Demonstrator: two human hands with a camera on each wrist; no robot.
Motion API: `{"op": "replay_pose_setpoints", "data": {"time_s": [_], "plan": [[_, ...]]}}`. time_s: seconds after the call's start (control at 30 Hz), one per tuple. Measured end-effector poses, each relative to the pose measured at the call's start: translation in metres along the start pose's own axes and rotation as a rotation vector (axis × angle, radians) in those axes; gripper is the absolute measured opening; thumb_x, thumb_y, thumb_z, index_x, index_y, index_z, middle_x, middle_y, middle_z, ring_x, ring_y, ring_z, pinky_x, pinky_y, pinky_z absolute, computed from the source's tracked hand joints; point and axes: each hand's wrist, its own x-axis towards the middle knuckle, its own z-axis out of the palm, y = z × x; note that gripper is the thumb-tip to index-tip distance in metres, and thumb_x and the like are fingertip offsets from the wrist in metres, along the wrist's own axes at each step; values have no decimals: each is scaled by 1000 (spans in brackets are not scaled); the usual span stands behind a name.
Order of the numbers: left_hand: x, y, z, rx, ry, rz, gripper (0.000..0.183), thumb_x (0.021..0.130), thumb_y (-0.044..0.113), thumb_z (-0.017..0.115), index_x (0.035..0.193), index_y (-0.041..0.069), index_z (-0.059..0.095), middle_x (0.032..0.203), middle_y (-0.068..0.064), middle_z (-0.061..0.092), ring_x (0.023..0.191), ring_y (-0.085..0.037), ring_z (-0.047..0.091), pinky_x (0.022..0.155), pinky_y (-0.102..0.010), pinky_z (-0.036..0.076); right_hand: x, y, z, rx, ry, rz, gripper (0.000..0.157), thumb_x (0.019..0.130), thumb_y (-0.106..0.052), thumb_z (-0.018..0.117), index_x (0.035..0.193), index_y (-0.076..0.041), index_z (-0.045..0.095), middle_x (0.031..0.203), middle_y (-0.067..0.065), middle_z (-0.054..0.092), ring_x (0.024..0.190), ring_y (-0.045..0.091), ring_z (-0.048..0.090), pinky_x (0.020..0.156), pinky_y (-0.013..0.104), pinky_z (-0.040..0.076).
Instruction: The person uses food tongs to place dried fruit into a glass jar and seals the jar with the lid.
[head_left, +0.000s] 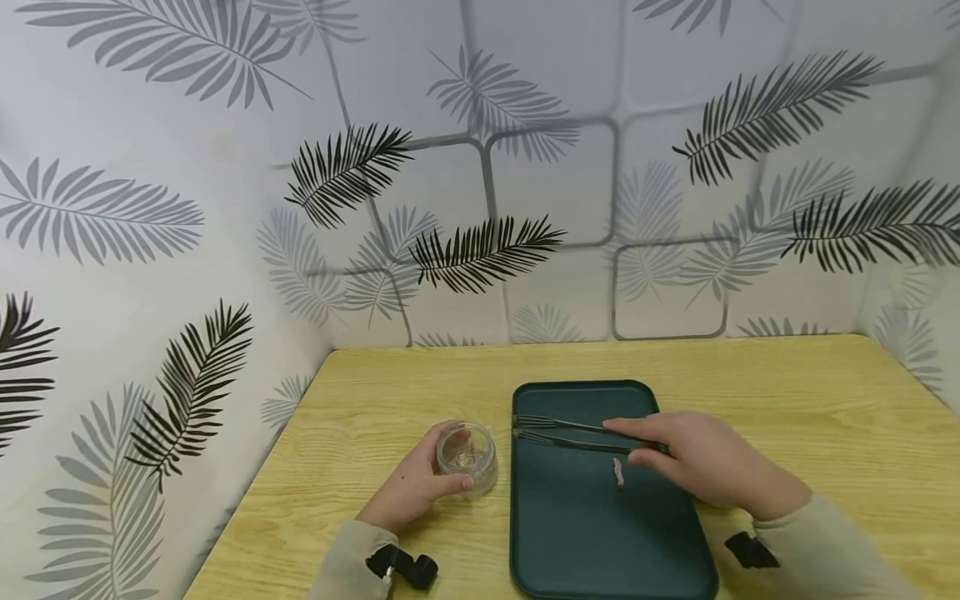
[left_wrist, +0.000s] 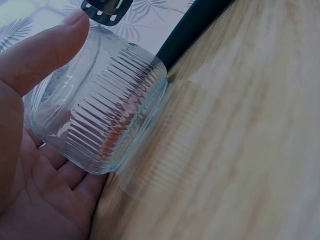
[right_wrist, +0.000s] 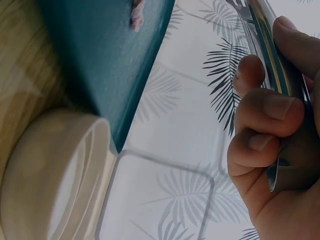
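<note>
My left hand (head_left: 416, 483) holds a clear glass jar (head_left: 480, 475) upright on the table, left of a dark green tray (head_left: 600, 542). Through the jar's ribbed wall, a pinkish-orange patch (left_wrist: 120, 122) shows in the left wrist view; its kind is unclear. Over the tray, my right hand (head_left: 708, 462) grips a pair of metal tongs (head_left: 577, 443). Their slotted tips (head_left: 534, 437) are spread apart, pointing left at the tray's edge nearest the jar, with nothing visible between them. A small pale pink strip (head_left: 618, 473) lies on the tray below the tongs.
A cream-coloured round lid or ring (right_wrist: 47, 175) stands beside the tray in the right wrist view. The wooden table (head_left: 420, 375) meets walls with leaf-patterned covering (head_left: 540, 192) at the back and left. The tray has a low raised rim.
</note>
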Motion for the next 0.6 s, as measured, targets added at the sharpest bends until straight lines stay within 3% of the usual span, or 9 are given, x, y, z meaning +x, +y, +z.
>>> {"op": "replay_pose_setpoints", "data": {"time_s": [0.3, 0.47, 0.6], "plan": [[-1, -1, -2, 4, 0, 6, 90, 87, 32, 82, 158, 15, 30, 155, -7, 43, 139, -24, 42, 110, -47, 33, -14, 15, -5, -4, -20, 56, 50, 98, -38, 66, 146, -27, 57, 111, -14, 68, 82, -3, 55, 69, 31, 46], [-1, -1, -1, 4, -5, 3, 89, 87, 33, 82, 158, 15, 30, 155, -5, 43, 140, -24, 41, 110, -46, 33, -28, 28, -13, 77, -40, 77, 51, 99, -40, 64, 147, -25, 56, 88, -22, 57, 70, -2, 48, 62, 27, 40], [0, 0, -1, 8, -3, 7, 87, 88, 32, 82, 157, 17, 31, 154, -4, 43, 141, -23, 41, 111, -46, 32, -43, 39, -20, 149, -50, 94, 51, 99, -39, 63, 148, -23, 55, 84, -19, 56, 67, 0, 49, 58, 25, 39]]}}
